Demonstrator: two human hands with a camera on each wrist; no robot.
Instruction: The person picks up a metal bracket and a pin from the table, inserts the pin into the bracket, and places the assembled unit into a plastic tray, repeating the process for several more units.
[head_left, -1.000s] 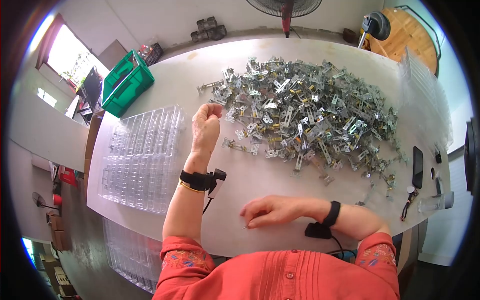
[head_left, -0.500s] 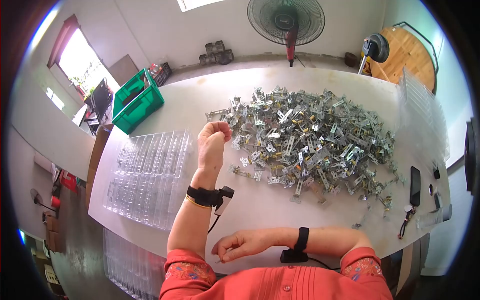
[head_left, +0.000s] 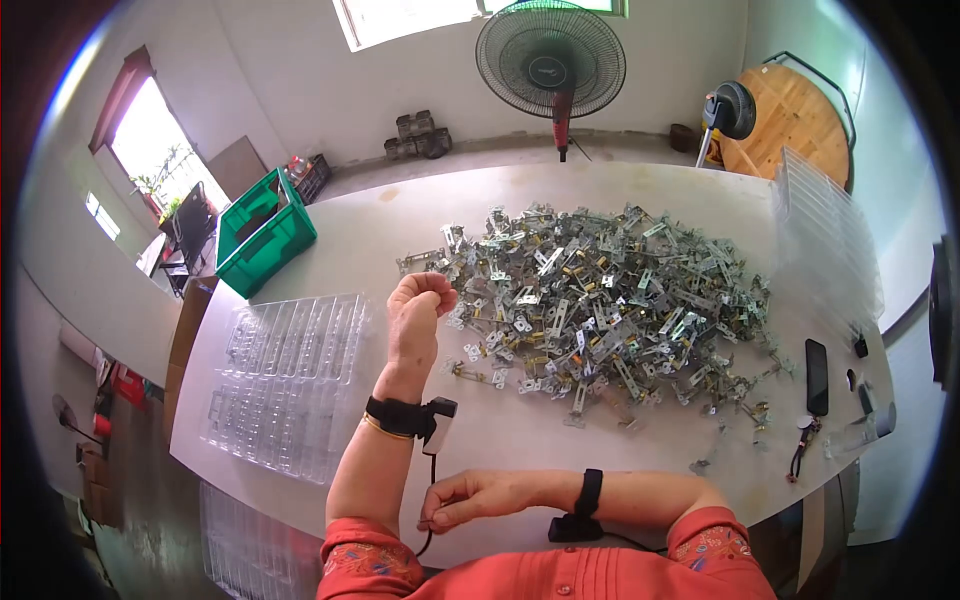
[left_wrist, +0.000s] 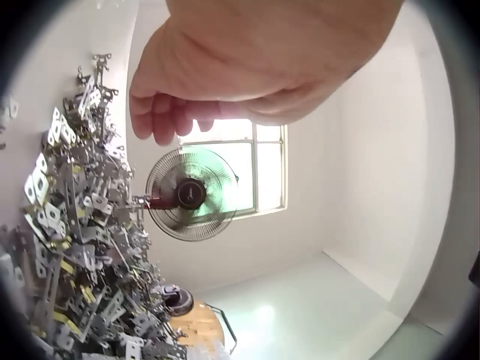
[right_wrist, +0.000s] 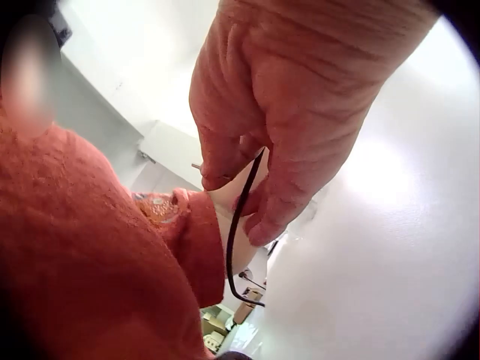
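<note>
My left hand [head_left: 413, 318] is raised beside the left edge of a large heap of metal hinge-like brackets [head_left: 600, 310], its fingers loosely curled. In the left wrist view nothing shows between the fingers [left_wrist: 161, 120]. Low at the table's front edge, my right hand [head_left: 470, 498] pinches a small thin piece [right_wrist: 196, 166] between thumb and fingertips; only its tip shows, so I cannot tell its kind. A black cable [right_wrist: 234, 240] from the left wrist camera [head_left: 438, 425] runs past the right fingertips and overlaps them.
Stacked clear plastic trays [head_left: 285, 385] stand on the left, with more trays [head_left: 825, 240] at the right edge. A green crate [head_left: 268, 235] sits at the back left corner. Near the right edge lie a phone [head_left: 817, 376] and a clear bottle [head_left: 862, 432]. A fan [head_left: 550, 65] stands behind the table.
The head view has tilted up, showing more of the fan and window. My right hand has moved left toward the left forearm, still pinching the small piece. The left hand keeps its pose beside the heap.
</note>
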